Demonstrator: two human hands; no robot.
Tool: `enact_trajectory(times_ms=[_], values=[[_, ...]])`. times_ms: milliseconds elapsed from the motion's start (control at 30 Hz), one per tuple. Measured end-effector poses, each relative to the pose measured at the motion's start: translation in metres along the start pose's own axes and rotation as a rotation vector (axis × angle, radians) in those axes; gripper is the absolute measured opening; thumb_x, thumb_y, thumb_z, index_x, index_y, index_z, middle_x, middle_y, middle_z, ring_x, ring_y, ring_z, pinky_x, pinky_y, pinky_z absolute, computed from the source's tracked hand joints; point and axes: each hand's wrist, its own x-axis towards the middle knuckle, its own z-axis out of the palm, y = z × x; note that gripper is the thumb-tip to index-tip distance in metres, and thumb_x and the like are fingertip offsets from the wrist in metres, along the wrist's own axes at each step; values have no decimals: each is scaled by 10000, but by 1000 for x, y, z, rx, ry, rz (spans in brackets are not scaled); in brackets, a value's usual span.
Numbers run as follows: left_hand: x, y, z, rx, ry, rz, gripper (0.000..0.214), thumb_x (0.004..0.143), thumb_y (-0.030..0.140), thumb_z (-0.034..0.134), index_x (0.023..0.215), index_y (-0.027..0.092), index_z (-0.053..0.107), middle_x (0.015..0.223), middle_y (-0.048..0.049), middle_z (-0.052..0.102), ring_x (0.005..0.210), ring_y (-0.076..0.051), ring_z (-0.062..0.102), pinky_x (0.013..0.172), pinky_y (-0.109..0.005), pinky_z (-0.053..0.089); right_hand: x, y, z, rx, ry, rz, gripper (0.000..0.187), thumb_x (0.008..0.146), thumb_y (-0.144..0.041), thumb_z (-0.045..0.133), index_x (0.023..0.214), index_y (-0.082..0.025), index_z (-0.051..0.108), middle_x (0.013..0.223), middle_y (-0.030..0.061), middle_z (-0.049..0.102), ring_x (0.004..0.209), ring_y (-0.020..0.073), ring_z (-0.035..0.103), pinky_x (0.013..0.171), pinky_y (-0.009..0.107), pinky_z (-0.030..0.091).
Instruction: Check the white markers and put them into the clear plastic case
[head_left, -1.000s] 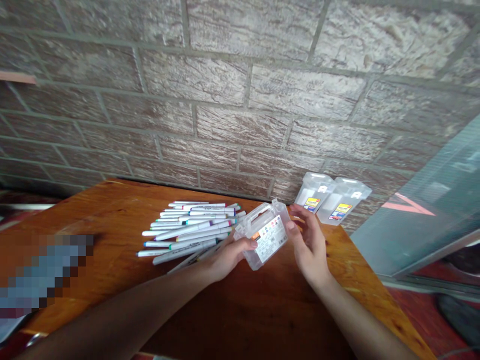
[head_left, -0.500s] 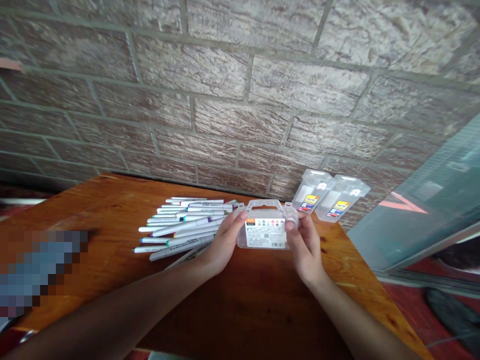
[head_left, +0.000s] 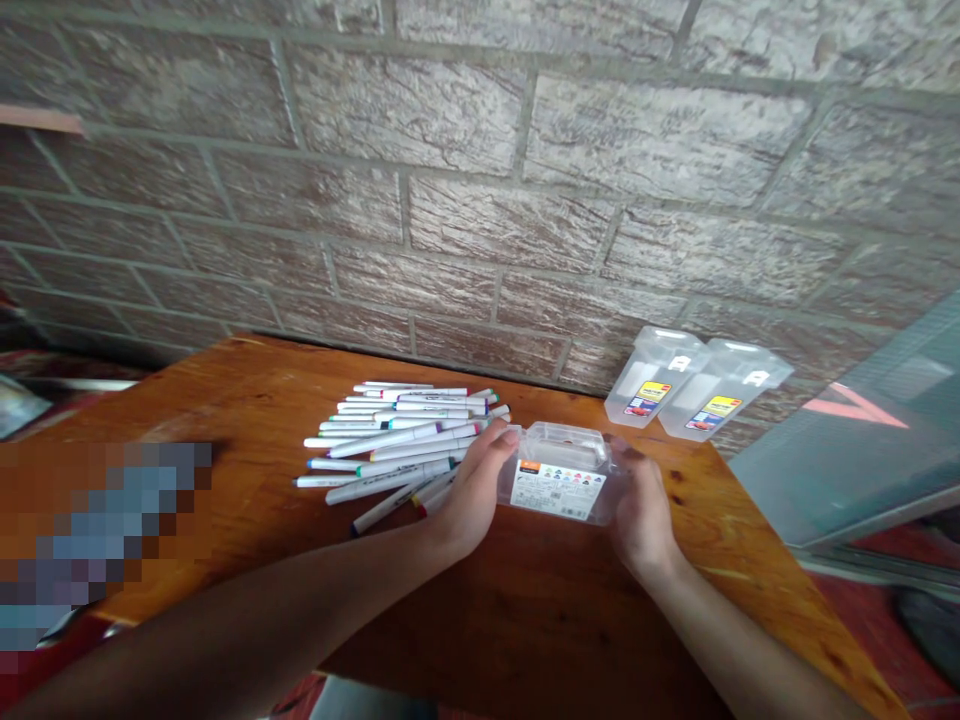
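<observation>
Our left hand (head_left: 472, 490) and right hand (head_left: 643, 505) grasp the clear plastic case (head_left: 559, 485) at either end, low over the tabletop (head_left: 247, 400). Loose markers (head_left: 397, 440) lie just left of it

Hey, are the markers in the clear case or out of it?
Out: the markers lie loose on the table beside the case.

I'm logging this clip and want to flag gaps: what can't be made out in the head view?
All in the head view.
Print on the label of the clear box: too small to read.
Box contents: hazy plastic and the label hide them.
The right hand: most fingers sit behind the box.
Some markers: under the left hand.
Left part of the table: covered by a pixelated patch.
</observation>
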Motion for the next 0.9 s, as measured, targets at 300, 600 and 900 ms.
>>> enact_trajectory(times_ms=[300, 600, 900], values=[[-2, 1, 5, -121, 150, -63, 214, 818, 331, 633, 681, 207, 525, 723, 18, 502, 731, -172, 477, 742, -288, 406, -7, -12, 9, -100, 4, -120, 287, 761, -353, 612, 545, -224, 474, 573, -25, 384, 561, 150, 351, 510, 288, 294], [-4, 10, 9, -142, 129, -107, 194, 698, 334, 595, 640, 205, 462, 687, 25, 408, 687, -156, 386, 686, -285, 334, -7, 1, 4, -23, 94, -81, 283, 784, -405, 650, 584, -211, 596, 596, -11, 511, 576, 168, 466, 549, 295, 377], [-5, 12, 10, -159, 134, -128, 167, 700, 321, 619, 642, 197, 523, 669, 28, 452, 662, -148, 413, 656, -276, 339, -5, -2, 7, -73, 165, -116, 201, 713, -368, 621, 605, -206, 673, 642, 15, 609, 643, 198, 544, 599, 305, 429]])
